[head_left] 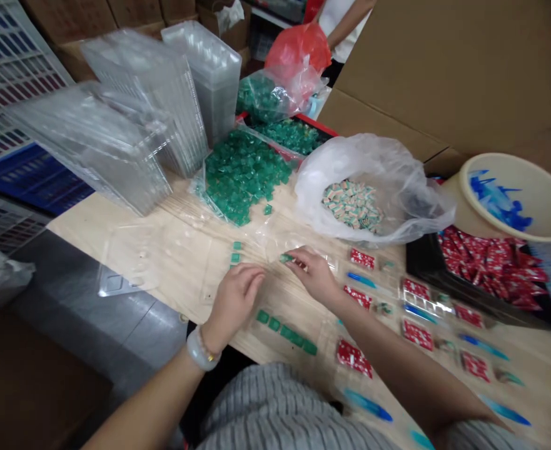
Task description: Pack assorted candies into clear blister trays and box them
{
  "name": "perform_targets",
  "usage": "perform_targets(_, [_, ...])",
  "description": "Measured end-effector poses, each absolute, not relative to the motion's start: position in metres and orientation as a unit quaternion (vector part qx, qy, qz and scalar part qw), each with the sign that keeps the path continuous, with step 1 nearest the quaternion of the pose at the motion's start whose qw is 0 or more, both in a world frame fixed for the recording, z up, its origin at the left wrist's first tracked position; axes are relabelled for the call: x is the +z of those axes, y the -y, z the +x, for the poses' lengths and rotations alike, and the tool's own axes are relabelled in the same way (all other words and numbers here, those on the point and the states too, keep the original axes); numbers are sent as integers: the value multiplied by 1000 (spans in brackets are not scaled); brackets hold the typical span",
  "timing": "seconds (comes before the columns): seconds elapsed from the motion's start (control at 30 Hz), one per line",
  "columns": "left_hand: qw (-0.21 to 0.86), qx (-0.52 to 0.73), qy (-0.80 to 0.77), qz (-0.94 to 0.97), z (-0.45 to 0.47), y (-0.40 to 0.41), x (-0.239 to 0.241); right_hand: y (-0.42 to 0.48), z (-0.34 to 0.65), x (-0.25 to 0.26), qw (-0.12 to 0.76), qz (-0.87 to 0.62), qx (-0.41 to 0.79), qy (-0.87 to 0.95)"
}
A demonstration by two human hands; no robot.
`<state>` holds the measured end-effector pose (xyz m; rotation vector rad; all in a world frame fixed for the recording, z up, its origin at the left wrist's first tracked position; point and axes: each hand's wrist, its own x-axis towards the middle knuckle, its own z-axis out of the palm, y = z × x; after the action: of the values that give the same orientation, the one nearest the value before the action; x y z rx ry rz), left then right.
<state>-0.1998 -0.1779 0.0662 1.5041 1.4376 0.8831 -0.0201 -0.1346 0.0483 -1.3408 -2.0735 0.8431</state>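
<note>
My right hand point(311, 274) pinches a small green piece point(285, 257) between thumb and fingertips, above the middle of the wooden table. To its left, my left hand point(235, 303) is closed, its fingers curled down over a clear plastic tray; whatever they hold is hidden. Small green squares point(236, 257) lie in a short column just beyond the left fingers. Nearer my body, a row of green square pieces point(285, 332) runs between the two forearms. Right of my right hand, clear trays hold red patterned packets point(362, 258), blue pointed pieces point(361, 279) and small greenish pieces.
Green squares point(242, 172) are heaped at the back. Stacked clear trays point(151, 100) stand back left. A white bag point(313, 165) holds small striped pieces; a cream bowl point(472, 159) holds blue pieces above a black bin point(425, 269) of red packets. Another person's arm point(350, 25) touches a red bag.
</note>
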Motion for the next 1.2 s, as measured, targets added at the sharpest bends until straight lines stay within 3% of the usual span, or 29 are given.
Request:
perform_targets(0.13, [271, 178, -491, 808, -187, 169, 60, 108, -15, 35, 132, -472, 184, 852])
perform_targets(0.27, [219, 90, -474, 848, -181, 164, 52, 101, -28, 31, 49, -435, 116, 892])
perform_targets(0.4, [208, 72, -464, 858, -187, 162, 50, 109, -33, 33, 48, -437, 96, 893])
perform_targets(0.6, [195, 93, -466, 858, -195, 161, 57, 134, 6, 35, 128, -534, 77, 832])
perform_targets(0.8, [139, 67, -473, 868, -180, 148, 54, 135, 34, 24, 31, -517, 23, 855])
perform_targets(0.9, [142, 47, -465, 873, -184, 141, 47, 140, 32, 50, 73, -475, -9, 877])
perform_targets(1.03, [174, 30, -453, 874, -194, 139, 49, 142, 35, 106, 229, -434, -26, 871])
perform_targets(1.2, [185, 83, -467, 861, -203, 106, 74, 42, 57, 132, 307, -500, -117, 801])
